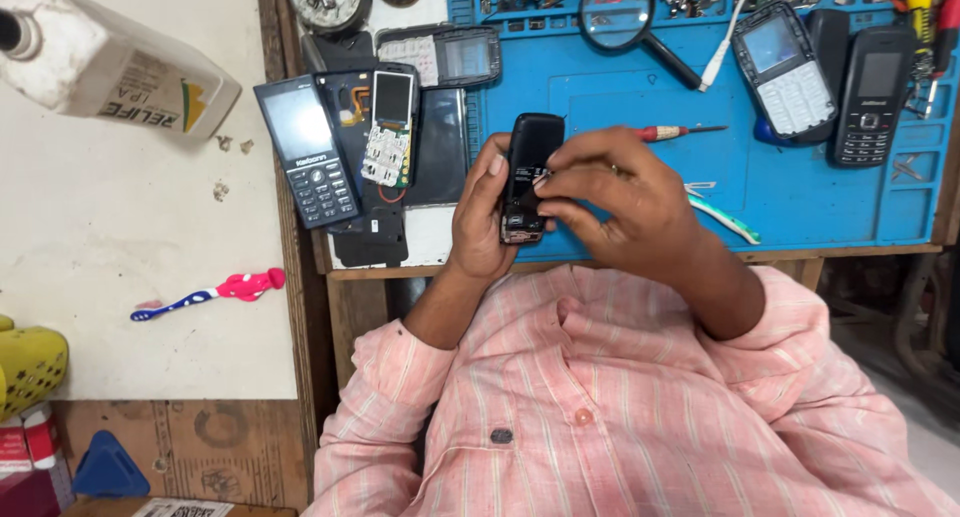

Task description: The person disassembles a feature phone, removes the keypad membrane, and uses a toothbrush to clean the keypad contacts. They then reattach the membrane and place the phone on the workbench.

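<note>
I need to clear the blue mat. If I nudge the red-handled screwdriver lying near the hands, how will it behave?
The red-handled screwdriver looks slim and round, so it would probably roll rather than slide on the flat blue work mat. It seems light, and its thin metal shaft likely stays stiff. Rolling toward the right hand or the black phone, it might stop there.

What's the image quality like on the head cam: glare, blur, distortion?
Head view: even, soft light with weak shadows. The magnifying glass lens shows pale glare. The white bottle at top left looms large and soft, close to the lens. Left hand, right hand and black phone are sharp.
</note>
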